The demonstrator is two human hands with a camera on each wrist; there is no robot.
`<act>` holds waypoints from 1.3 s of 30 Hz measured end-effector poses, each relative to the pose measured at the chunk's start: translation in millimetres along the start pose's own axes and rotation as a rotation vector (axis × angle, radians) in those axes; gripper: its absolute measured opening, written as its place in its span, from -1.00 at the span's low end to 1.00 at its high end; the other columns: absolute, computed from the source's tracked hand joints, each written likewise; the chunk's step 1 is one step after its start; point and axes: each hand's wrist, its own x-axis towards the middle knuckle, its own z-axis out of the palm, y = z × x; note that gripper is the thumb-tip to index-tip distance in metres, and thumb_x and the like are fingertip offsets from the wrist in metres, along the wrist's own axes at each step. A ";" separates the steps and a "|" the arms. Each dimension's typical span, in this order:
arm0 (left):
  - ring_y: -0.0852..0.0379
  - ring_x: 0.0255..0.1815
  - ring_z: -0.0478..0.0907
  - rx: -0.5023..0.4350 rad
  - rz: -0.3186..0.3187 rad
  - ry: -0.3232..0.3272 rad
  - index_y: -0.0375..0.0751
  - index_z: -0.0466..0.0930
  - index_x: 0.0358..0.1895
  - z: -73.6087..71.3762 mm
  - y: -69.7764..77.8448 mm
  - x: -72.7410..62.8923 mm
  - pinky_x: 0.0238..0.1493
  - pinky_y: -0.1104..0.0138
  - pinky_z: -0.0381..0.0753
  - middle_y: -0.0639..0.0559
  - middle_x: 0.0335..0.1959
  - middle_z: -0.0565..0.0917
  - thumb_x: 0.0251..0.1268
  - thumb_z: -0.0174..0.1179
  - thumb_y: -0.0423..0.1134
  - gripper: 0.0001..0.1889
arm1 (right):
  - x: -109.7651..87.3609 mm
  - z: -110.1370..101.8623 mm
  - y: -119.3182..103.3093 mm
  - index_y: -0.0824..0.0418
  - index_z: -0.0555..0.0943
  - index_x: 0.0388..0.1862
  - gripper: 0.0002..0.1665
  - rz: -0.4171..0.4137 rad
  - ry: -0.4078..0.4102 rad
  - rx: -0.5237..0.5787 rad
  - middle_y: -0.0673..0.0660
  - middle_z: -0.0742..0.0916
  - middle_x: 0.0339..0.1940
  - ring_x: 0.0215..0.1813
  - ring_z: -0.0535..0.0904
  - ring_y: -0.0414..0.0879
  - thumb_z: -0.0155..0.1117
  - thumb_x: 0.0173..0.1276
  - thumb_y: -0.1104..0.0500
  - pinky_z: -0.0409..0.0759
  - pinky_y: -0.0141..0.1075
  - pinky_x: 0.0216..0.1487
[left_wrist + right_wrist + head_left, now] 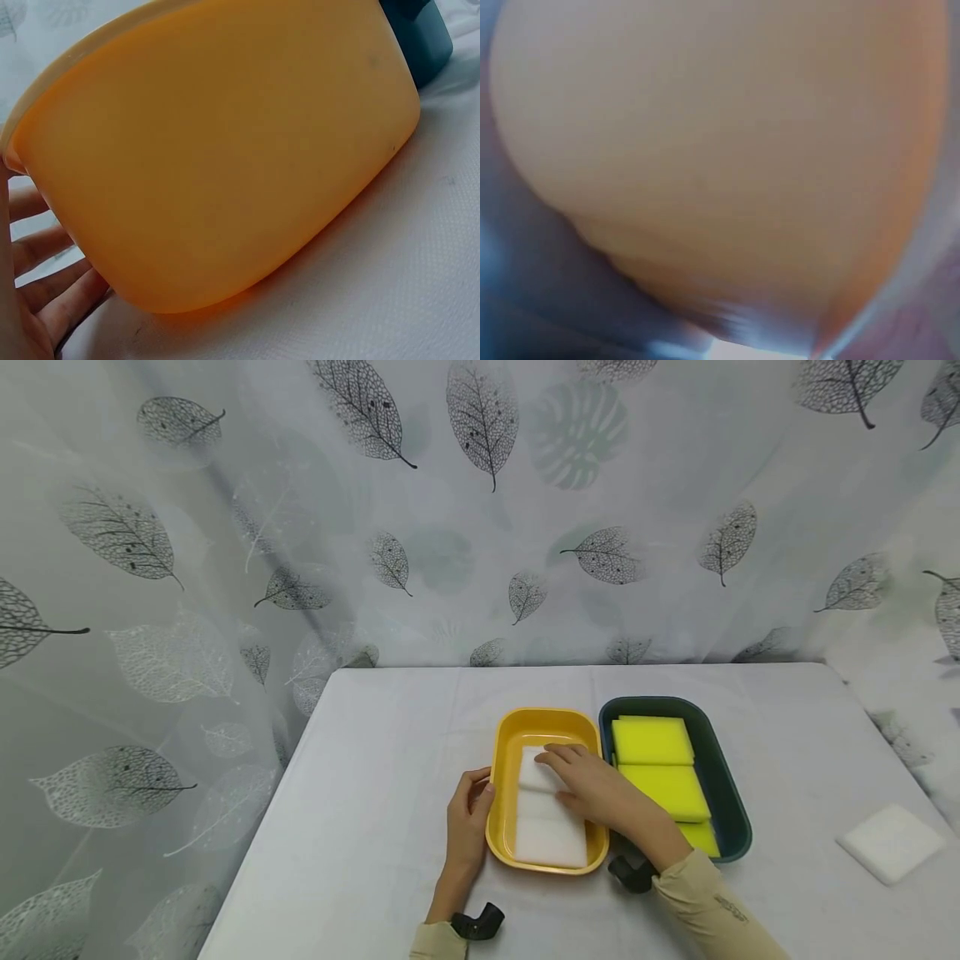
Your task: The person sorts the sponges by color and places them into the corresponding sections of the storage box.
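My left hand rests against the left side of a yellow plastic tray, its thumb at the rim. In the left wrist view, relaxed fingers lie along the tray's outer wall. Inside the tray, white sponge pads lie in an overlapping row from front to back. Over that row is my right hand, its fingers extended across the rearmost white pad and partly covering it. The blurred right wrist view is mostly filled by the tray's yellow wall.
A dark green tray stands right beside the yellow one, with overlapping yellow sponge pads inside. One white pad lies apart at the table's right side. The white-covered table meets a leaf-patterned curtain at the back.
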 end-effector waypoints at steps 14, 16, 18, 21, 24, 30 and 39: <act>-0.05 0.21 0.69 0.007 0.003 0.008 -0.10 0.62 0.21 -1.4 -0.5 0.0 0.09 0.49 0.67 -0.06 0.22 0.69 0.59 0.15 -0.19 -0.74 | -62.6 -26.6 6.6 0.16 0.41 0.52 -0.38 0.201 0.207 0.263 0.24 0.48 0.56 0.55 0.39 0.26 0.29 0.54 0.17 0.42 0.29 0.47; -0.05 0.20 0.69 0.008 -0.003 0.008 -0.09 0.62 0.21 -1.5 -0.1 -0.2 0.08 0.48 0.68 -0.05 0.22 0.69 0.59 0.15 -0.18 -0.74 | -79.1 -27.8 11.4 0.19 0.43 0.49 -0.39 0.222 0.332 0.257 0.24 0.53 0.50 0.49 0.45 0.17 0.31 0.51 0.24 0.48 -0.04 0.53; -0.05 0.17 0.70 0.012 -0.004 0.008 -0.06 0.63 0.21 -1.5 -0.2 -0.2 0.06 0.47 0.69 -0.04 0.22 0.70 0.59 0.15 -0.17 -0.74 | -97.5 -28.0 17.6 0.20 0.46 0.47 -0.40 0.257 0.471 0.265 0.24 0.59 0.41 0.43 0.48 -0.14 0.31 0.48 0.32 0.45 -0.43 0.47; -0.05 0.16 0.71 0.017 -0.001 0.006 -0.05 0.63 0.22 -1.8 -0.2 -0.4 0.05 0.46 0.70 -0.04 0.22 0.70 0.59 0.15 -0.15 -0.73 | -123.7 -28.4 29.2 0.23 0.51 0.42 -0.42 0.363 0.686 0.224 0.28 0.67 0.27 0.26 0.48 -0.36 0.27 0.43 0.42 0.20 -0.85 0.18; -0.02 0.16 0.71 0.021 -0.004 0.007 -0.05 0.62 0.22 -2.5 -1.0 -0.7 0.06 0.46 0.70 -0.03 0.22 0.70 0.60 0.15 -0.14 -0.73 | -146.8 -30.1 45.5 0.30 0.54 0.38 -0.48 0.599 0.830 0.192 0.41 0.66 0.23 0.23 0.55 -0.10 0.17 0.45 0.41 0.29 -0.71 0.17; 0.02 0.11 0.73 0.021 -0.015 -0.008 -0.04 0.61 0.23 -3.2 -1.2 -2.6 0.02 0.43 0.73 -0.02 0.22 0.69 0.60 0.13 -0.13 -0.72 | -192.6 -29.7 88.2 0.51 0.51 0.32 -0.45 0.987 0.959 0.068 0.64 0.54 0.31 0.39 0.38 0.55 -0.04 0.41 0.29 0.18 0.32 0.47; 0.00 0.06 0.75 -0.016 -0.005 -0.014 -0.06 0.61 0.24 -3.5 -0.4 0.2 -0.01 0.41 0.75 -0.08 0.21 0.70 0.60 0.13 -0.16 -0.72 | -222.4 -31.3 123.9 0.55 -0.05 0.55 -0.14 1.313 0.380 0.146 0.78 -0.12 0.54 0.53 -0.15 0.80 -0.18 0.52 -0.01 -0.04 0.60 0.45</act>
